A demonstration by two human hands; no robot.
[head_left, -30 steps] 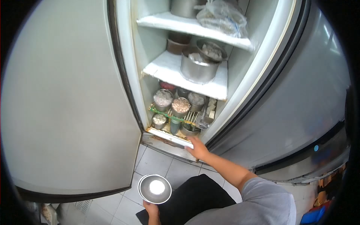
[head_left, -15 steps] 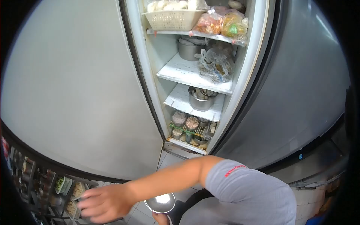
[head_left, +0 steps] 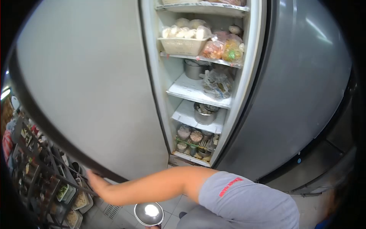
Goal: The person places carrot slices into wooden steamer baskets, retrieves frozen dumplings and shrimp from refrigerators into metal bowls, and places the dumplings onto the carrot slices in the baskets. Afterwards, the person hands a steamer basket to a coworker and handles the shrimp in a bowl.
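Observation:
My right arm reaches across to the left, and my right hand [head_left: 98, 184] is at the lower edge of the grey fridge door [head_left: 91, 99]. That hand is smeared by motion, so its fingers cannot be made out. Low in front of me, my left hand [head_left: 153, 227] grips a round shiny metal bowl [head_left: 142, 216] from below; only a bit of the fingers shows. No food is visible in the bowl. Straight ahead stands the open fridge compartment, with a white basket [head_left: 183, 46] of pale bagged food, bags of orange and yellow food [head_left: 223, 49] and a metal pot [head_left: 204, 117].
Below, several small containers [head_left: 196, 136] stand on the bottom rack. On the right is another grey door [head_left: 297, 87]. A dark rack [head_left: 36, 171] and tubs of food [head_left: 81, 200] are at lower left, near a floor drain [head_left: 112, 211].
My right hand has moved up and left to the door edge. The door's outer edge has come further into view, showing more of the rack behind. The view has tilted up; the bowl stays held.

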